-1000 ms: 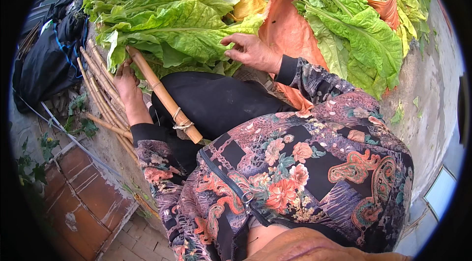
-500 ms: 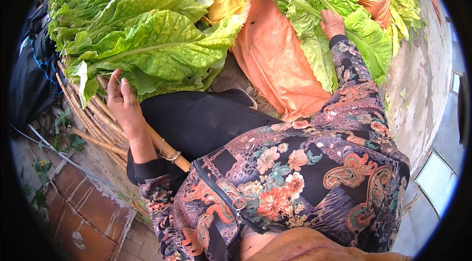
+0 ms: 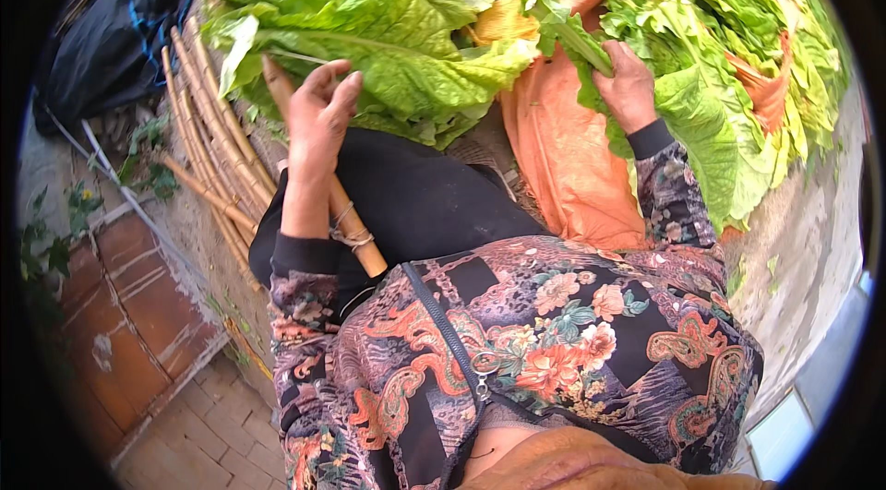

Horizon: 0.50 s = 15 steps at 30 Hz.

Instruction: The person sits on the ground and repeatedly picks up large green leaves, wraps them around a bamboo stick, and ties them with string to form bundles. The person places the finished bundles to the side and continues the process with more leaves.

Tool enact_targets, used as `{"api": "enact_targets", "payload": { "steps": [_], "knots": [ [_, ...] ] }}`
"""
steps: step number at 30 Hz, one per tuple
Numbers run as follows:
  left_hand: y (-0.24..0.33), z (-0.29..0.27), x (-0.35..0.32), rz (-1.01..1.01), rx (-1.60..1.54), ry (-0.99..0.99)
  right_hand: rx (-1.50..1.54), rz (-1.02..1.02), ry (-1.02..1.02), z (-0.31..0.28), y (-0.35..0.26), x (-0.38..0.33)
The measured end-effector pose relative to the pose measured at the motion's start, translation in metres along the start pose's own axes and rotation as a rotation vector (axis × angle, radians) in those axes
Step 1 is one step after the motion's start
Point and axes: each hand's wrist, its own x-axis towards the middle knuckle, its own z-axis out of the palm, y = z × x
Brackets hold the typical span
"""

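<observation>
My left hand is closed in a pinch over a bamboo pole that lies along my thigh. A thin pale string runs from its fingertips toward the pole's far end. Large green leaves, tobacco leaves by their look, lie layered along the far part of that pole, right beside this hand. My right hand is wrapped around the stalk end of a green leaf. That leaf is lifted above an orange cloth sack. My right fingers are partly hidden behind the hand.
A heap of loose leaves lies on the right, with orange cloth showing among them. Several bare bamboo poles rest at the left. Beyond them is a black bag. A rusty brown panel lies at the lower left.
My right hand has drawn a leaf from the right heap and come inward to the left with it. My left hand keeps its pinch near the pole. The whole view has shifted.
</observation>
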Motion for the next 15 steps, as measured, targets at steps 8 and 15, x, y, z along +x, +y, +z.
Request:
{"api": "enact_targets", "payload": {
  "steps": [8,15],
  "knots": [
    [0.020,0.000,-0.013,0.031,-0.370,-0.107,0.709,-0.398,-0.513,0.041,-0.168,0.008],
    [-0.008,-0.017,-0.023,0.136,-0.452,-0.148,0.818,-0.592,-0.779,0.023,-0.169,0.109]
  ]
}}
